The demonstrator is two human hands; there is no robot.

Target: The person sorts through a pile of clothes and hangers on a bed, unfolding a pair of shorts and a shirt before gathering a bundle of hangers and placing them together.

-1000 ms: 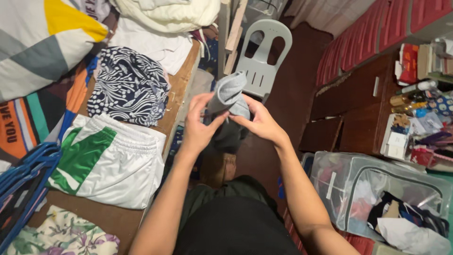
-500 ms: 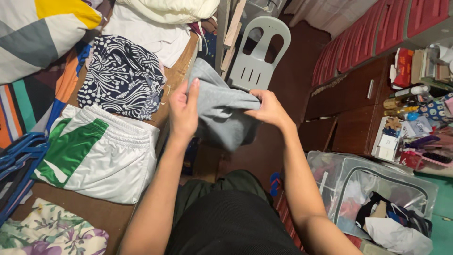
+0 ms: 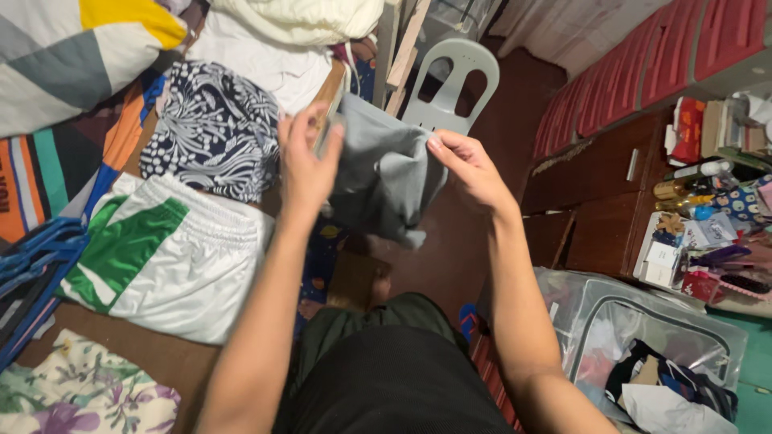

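Nearest, at bottom: dark green trousers (image 3: 378,354) of the seated person, both bare forearms rising from there. At bottom left, a floral cloth (image 3: 80,398) on the wooden worktop (image 3: 181,370); at bottom right, a clear plastic storage bag (image 3: 643,337) with mixed clothes inside, on the floor.

Further up on the worktop: folded white shorts with a green patch (image 3: 169,257), flat, touching a bundle of blue hangers (image 3: 32,265) at the left edge. Beyond the shorts, a folded navy cloth with white leaf pattern (image 3: 213,133), just beside them.

In the middle, held up in the air, above the gap between the worktop edge and the dark red floor (image 3: 450,265): a grey garment (image 3: 386,173), spread between both hands, lower part hanging loose. Left hand (image 3: 305,165) at the left upper corner of the garment, fingers clenched on the fabric, somewhat blurred. Right hand (image 3: 466,169) at the right upper corner, thumb and fingers pinching the edge.

Behind the garment: a white plastic chair (image 3: 454,80), partly hidden. At far left, a pillow with grey, white and yellow fields (image 3: 72,56); at top, cream bedding (image 3: 297,20). At right, a dark wooden cabinet (image 3: 595,177) with bottles and small packages (image 3: 708,201).
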